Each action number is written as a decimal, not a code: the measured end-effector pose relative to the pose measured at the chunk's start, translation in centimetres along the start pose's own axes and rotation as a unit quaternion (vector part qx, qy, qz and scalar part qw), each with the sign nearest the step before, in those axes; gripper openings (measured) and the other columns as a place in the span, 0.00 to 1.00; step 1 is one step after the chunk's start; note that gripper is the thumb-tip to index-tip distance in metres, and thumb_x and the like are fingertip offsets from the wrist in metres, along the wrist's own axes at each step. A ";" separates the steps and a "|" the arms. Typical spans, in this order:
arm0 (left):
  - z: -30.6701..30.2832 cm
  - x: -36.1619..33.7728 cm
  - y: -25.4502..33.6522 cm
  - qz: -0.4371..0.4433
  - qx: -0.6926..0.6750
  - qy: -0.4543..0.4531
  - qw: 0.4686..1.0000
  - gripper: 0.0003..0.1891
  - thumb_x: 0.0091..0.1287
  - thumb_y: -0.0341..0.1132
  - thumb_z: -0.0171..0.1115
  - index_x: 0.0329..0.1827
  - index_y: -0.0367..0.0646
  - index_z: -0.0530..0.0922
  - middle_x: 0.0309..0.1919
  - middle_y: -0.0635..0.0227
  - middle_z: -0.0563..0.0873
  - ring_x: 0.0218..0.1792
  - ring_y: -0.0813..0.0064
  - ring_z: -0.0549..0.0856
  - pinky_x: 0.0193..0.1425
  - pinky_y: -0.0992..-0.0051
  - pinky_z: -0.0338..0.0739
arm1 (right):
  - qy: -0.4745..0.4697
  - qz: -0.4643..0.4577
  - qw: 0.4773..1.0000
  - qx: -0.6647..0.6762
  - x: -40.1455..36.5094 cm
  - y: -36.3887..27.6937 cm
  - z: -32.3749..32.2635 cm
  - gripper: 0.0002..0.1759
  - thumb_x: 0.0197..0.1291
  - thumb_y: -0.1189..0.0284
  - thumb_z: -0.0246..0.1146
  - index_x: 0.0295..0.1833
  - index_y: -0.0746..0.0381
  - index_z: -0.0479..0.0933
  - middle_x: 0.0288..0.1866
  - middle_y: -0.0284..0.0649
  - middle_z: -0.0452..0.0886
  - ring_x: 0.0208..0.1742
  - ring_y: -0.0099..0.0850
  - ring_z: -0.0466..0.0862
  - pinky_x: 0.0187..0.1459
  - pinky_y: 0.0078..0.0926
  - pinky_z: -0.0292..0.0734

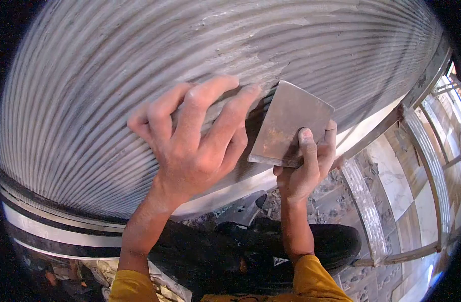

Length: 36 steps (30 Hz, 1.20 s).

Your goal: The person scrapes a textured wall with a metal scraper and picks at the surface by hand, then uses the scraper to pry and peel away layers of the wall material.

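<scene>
In the head view, a grey ribbed surface (114, 65) with curving grooves fills most of the space before me. My left hand (192, 123) lies against or just over it, fingers spread and slightly bent, holding nothing that I can see. A paler, rougher patch of the ribs (240, 68) lies just beyond those fingertips. To the right, my right hand (311, 163) grips a flat square metal plate (293, 121), brownish grey with rusty spots. Its thumb presses on the near face, while the other fingers are mostly hidden behind. The plate is tilted, its top edge close to the ribs.
Metal ladder-like framing (364, 211) stands at the lower right, above a floor of pale boards or tiles (391, 176) with rubble. My dark-clothed legs (200, 256) are below my hands. A crumpled pale sheet (165, 282) and debris lie at the bottom left.
</scene>
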<state>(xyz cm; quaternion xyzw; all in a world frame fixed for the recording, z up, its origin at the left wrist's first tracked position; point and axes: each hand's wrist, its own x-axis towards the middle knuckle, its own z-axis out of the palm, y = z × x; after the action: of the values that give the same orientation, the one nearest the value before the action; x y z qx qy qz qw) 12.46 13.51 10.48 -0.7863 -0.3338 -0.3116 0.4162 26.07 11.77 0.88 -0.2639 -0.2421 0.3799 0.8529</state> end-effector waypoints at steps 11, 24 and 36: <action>0.1 -0.2 0.3 0.009 0.006 0.001 1.000 0.17 0.58 0.35 0.67 0.50 0.64 0.89 0.53 0.80 0.80 0.54 0.70 0.69 0.61 0.65 0.57 | -0.062 0.036 0.995 0.071 -0.7 1.3 -0.4 0.19 0.65 0.75 0.58 0.60 0.67 0.65 0.44 0.44 0.79 0.40 0.26 0.82 0.36 0.20 0.80; 0.1 0.1 0.5 -0.001 0.015 -0.017 1.000 0.15 0.63 0.36 0.62 0.51 0.61 0.87 0.52 0.78 0.80 0.54 0.71 0.68 0.62 0.64 0.55 | -0.034 0.028 0.998 0.033 -0.9 0.7 0.2 0.21 0.67 0.73 0.59 0.61 0.67 0.64 0.41 0.42 0.79 0.24 0.22 0.80 0.15 0.14 0.71; -0.7 0.2 0.6 0.002 -0.015 -0.055 0.998 0.14 0.63 0.40 0.62 0.51 0.58 0.87 0.55 0.76 0.79 0.55 0.69 0.67 0.63 0.63 0.54 | -0.023 -0.074 0.996 -0.038 -0.8 1.4 0.0 0.21 0.69 0.72 0.59 0.63 0.67 0.64 0.44 0.45 0.80 0.27 0.25 0.84 0.11 0.15 0.74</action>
<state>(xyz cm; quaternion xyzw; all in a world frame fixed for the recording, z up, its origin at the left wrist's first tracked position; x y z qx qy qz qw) 12.90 12.68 10.73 -0.8089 -0.3502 -0.2724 0.3858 24.84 11.97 -0.21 -0.2688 -0.2950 0.3122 0.8621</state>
